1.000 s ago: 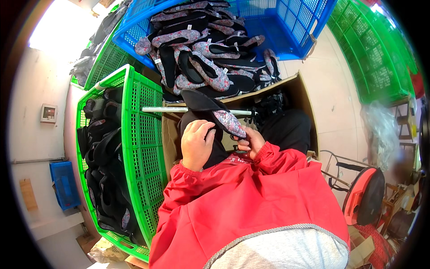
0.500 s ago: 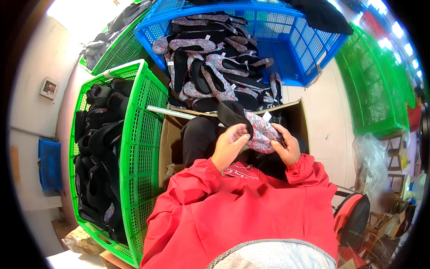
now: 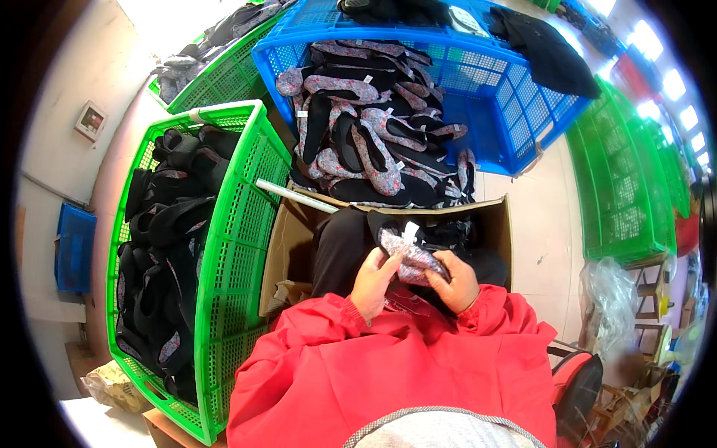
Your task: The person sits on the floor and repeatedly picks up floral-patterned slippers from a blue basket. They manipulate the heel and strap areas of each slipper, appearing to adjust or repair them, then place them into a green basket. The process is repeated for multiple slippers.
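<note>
Between my hands, above my lap, is a soft cloth slipper (image 3: 413, 263) with a grey-and-red floral surface, a black part at its far left end and a small white tag (image 3: 409, 232). My left hand (image 3: 373, 285) is closed on its left side, thumb on top. On the right end, my right hand (image 3: 455, 282) pinches the cloth with the thumb over it. Beyond, a heap of similar floral and black slippers (image 3: 377, 160) spills from a tipped blue crate (image 3: 523, 104). At my knees stands an open cardboard box (image 3: 295, 231), with dark pieces inside.
To my left a green crate (image 3: 243, 216) holds black slippers (image 3: 160, 261). Another green crate (image 3: 216, 78) with grey items stands behind it. A white bar (image 3: 295, 196) juts over the box. Green crates (image 3: 620, 172) and clear plastic (image 3: 609, 299) are at the right; black cloth (image 3: 541, 48) drapes the blue crate.
My hands have drawn the slipper lower and closer to me. Its black part, earlier spread wide over my left fingers, now shows less, and the left thumb has come onto the floral cloth.
</note>
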Available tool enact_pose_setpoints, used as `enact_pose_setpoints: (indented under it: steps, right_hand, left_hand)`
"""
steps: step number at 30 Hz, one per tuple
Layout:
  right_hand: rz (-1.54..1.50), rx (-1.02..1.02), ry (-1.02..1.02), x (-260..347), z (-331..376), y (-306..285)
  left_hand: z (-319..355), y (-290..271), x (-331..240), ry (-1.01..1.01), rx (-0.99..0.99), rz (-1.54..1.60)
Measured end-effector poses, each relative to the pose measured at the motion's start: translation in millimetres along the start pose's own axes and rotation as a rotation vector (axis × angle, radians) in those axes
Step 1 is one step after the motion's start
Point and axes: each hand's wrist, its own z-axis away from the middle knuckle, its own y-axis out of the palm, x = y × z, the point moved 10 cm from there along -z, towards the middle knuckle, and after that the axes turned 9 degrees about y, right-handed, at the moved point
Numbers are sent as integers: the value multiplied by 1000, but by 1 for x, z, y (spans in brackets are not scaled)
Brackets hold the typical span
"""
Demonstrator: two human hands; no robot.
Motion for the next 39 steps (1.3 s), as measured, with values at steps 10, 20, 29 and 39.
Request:
enact_pose_setpoints:
  steps: [10, 20, 29, 39]
  right_hand:
    - [178, 291, -128, 68, -4, 84]
    - [258, 425, -125, 78, -39, 136]
    - [202, 382, 2, 54, -67, 146]
    - [-276, 398, 214, 20, -99, 164]
  left_hand:
    - [37, -71, -38, -204, -75, 97]
    - [21, -133, -78, 162, -322, -223]
    - [46, -64, -134, 753, -254, -1281]
    - [29, -123, -100, 531, -361, -721]
